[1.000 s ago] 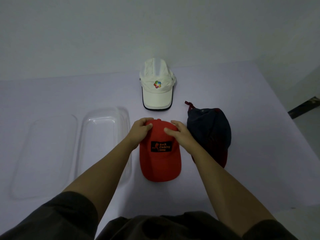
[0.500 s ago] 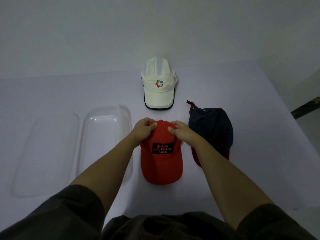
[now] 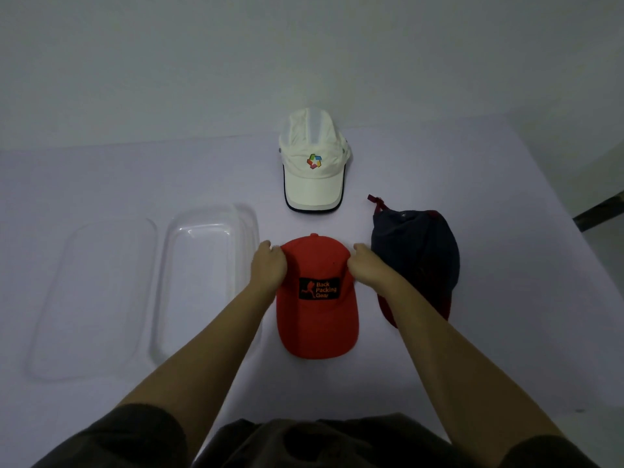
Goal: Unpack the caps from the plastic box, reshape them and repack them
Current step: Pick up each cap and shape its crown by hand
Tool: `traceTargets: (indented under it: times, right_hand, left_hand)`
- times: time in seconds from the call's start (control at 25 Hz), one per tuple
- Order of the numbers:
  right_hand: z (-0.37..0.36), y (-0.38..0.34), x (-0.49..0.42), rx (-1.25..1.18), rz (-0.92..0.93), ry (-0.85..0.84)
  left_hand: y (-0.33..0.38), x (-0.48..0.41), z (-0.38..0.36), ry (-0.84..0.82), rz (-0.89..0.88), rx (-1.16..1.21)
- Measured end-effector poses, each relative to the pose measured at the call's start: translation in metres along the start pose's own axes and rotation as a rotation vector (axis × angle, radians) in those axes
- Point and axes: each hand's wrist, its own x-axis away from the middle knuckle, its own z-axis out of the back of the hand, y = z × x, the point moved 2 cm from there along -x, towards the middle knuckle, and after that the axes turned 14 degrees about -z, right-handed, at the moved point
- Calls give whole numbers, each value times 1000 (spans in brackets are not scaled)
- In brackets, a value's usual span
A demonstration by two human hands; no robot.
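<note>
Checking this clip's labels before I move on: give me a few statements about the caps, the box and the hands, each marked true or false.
1. The left hand and right hand grip the red cap at the sides of its crown. True.
2. The white cap lies inside the plastic box. False: it lies on the table beyond the red cap; no cap shows in the box.
3. The navy cap lies right of the red cap. True.
4. The lid covers the box. False: it lies flat on the table, left of the box.
5. The red cap's patch reads "Back Packing Gear". True.
</note>
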Motion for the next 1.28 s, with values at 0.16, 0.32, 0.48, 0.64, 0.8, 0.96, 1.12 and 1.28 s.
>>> traceTargets:
  times: [0.16,0.32,0.48,0.64,0.8,0.96,1.12,1.28]
  right_hand:
    - [-24,15,13,22,-28,-56]
    - [0,4,39,-70,321,228]
    - [72,21,47,-264,627,558]
    - [137,84,13,-242,409,385]
    - [160,123,-14,-129,232,71]
    - [162,127,-29,-42,242,55]
    - [164,124,-26,35,361,75]
    - [167,124,-17,132,525,147]
  left_hand:
    - [-22,27,-9,-15,121,94]
    - [17,30,-3,122,-268,-133]
    - [76,29,-30,-26,-627,-171]
    - [99,20,-80,-407,-660,-203]
    - [97,10,-131,-685,-515,-153]
    - [89,10,-159,-714,-483,-193]
    - [95,10,-158,-751,-509,-216]
    - [105,9,-150,-849,-464,-167]
